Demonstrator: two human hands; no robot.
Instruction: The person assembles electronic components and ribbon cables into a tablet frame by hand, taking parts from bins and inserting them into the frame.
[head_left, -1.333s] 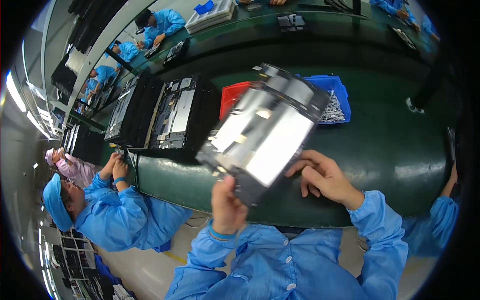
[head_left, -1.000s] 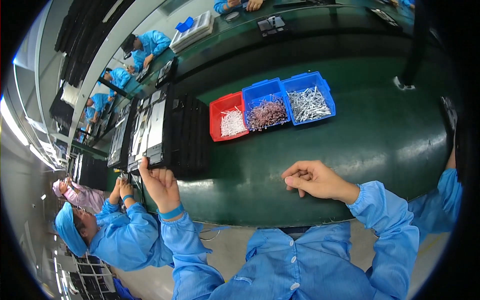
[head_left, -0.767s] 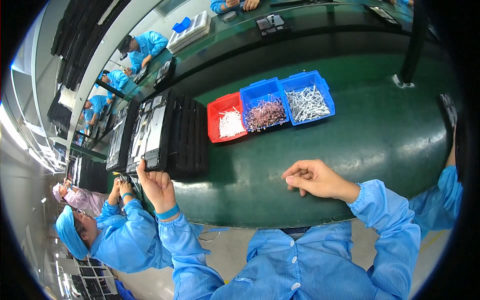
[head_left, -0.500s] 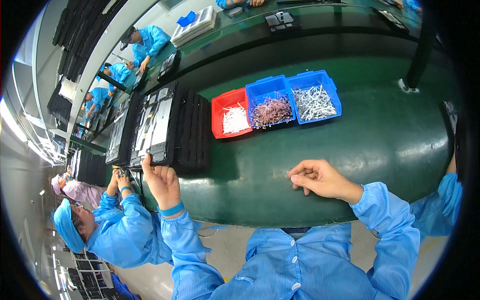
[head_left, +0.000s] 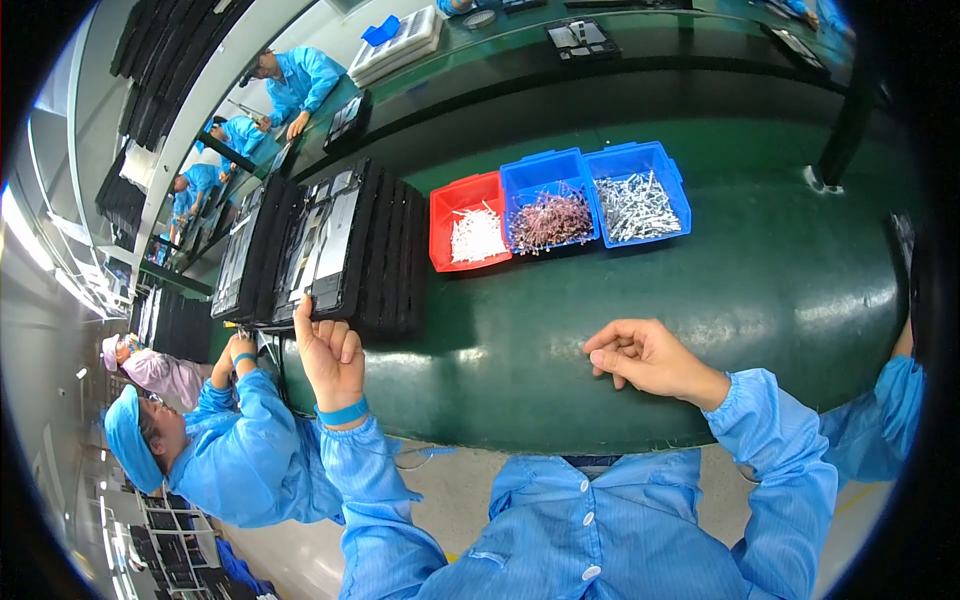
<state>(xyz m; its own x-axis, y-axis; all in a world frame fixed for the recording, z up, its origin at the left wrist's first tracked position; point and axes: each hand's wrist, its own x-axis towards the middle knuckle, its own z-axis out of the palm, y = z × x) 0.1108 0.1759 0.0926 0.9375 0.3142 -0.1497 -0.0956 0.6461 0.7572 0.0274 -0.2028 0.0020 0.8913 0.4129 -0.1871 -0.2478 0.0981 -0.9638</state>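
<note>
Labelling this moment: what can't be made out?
All in head view:
Lower devices: faces, covered by the top device.
Left hand: index fingertip contact with the top device, unclear where they overlap.
Right hand: palm, hidden by the hand itself.
Red bin: floor under white pieces.
Right-side co-worker: cut off by fisheye rim.

A: What stands on the green surface (head_left: pixel 780 260)?
B: Three open bins, side by side. The red bin (head_left: pixel 441 232) contains thin white pieces (head_left: pixel 478 236), the middle blue bin (head_left: pixel 540 173) contains pinkish-brown pieces (head_left: pixel 550 222), and the right blue bin (head_left: pixel 628 157) contains silvery pieces (head_left: pixel 638 208).
A: And farther away, toward the left?
B: There is a stack of white trays (head_left: pixel 405 52), and on its top one small blue container (head_left: pixel 382 29).
A: Which persons are at left?
B: The nearer co-worker (head_left: pixel 250 460) wears a blue cap (head_left: pixel 128 440). Beyond is a person in pink clothing (head_left: pixel 165 374).
A: And at right?
B: A dark post (head_left: pixel 845 140) rises from the surface.
</note>
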